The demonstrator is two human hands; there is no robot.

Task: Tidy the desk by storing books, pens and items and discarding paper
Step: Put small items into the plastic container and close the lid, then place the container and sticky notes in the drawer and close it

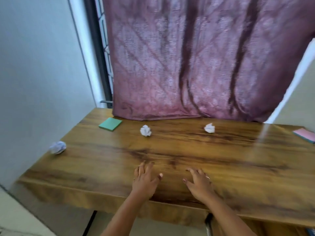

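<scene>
We see both hands flat and empty, fingers spread, on the wooden surface (221, 150), left hand (144, 179) beside right hand (199, 182), with three paper balls (145, 130) (209, 128) (58, 147) and two notepads (110, 124) (305, 134) lying farther back.

Brown wood-grain desk (221, 159), mauve patterned curtain (187, 65), green notepad (110, 124), white paper balls (145, 130).

Both hands lie flat on the near tabletop (238, 154), left hand (144, 180) beside right hand (199, 183). Three crumpled paper balls (145, 130) (209, 128) (58, 147) sit farther back, with a green pad (110, 124) far left and a pink pad (305, 134) far right.
</scene>
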